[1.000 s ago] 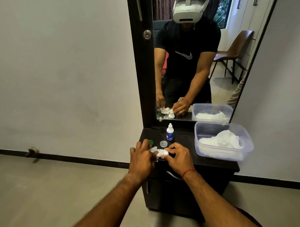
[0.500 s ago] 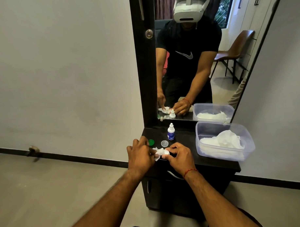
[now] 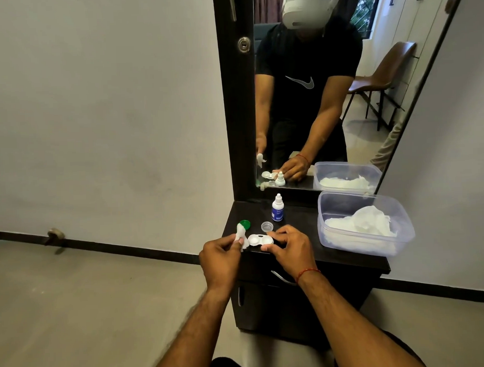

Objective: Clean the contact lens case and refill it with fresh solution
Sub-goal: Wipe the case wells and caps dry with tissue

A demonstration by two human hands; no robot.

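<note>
While our right hand (image 3: 289,247) pinches the white twin-well plastic lens case (image 3: 260,240) at the front edge of the black dresser top (image 3: 299,217), our left hand (image 3: 221,252) curls round a twisted white tissue (image 3: 240,235) beside it; best we turn its tip gently inside each well.

A white swoosh logo stands on the chest of the black T-shirt (image 3: 299,57) reflected in the mirror (image 3: 381,27). The small bottle (image 3: 277,209) bears a blue label whose print is too small to read.
</note>
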